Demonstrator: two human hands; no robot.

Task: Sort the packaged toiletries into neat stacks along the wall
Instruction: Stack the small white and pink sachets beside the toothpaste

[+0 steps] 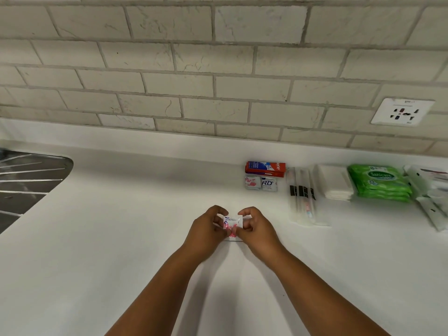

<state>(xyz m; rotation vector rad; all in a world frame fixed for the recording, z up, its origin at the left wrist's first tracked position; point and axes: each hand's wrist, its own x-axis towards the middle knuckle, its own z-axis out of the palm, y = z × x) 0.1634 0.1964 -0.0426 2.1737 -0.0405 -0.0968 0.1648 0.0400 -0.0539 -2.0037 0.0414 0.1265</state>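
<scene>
Two bare forearms reach up from the bottom edge over the white table (121, 238), meeting near its middle. The left hand (207, 230) and the right hand (254, 227) together hold a small white sachet (232, 223) with pink print and a blue mark, each hand pinching one side with curled fingers and thumb. The sachet sits just above the table surface, well apart from the goods along the wall.

Farther back and to the right, a row of packaged toiletries lies close to the tiled wall (218, 81). A red and blue toothpaste box (265, 169) lies flat nearest the wall, with two small sachets (261, 183) touching its front edge, one pink-printed, one lettered in blue. Just beside these to the right lie clear-wrapped toothbrushes (301, 195), side by side. Next comes a stack of white packets (334, 181), then a stack of green Sanicare wipes packs (380, 181). At the right edge more white wrapped items (430, 195) lie partly out of view.

A white wall socket (403, 111) is set in the tiles above the wipes. At far left the ribbed steel drainer of a sink (29, 180) shows.
</scene>
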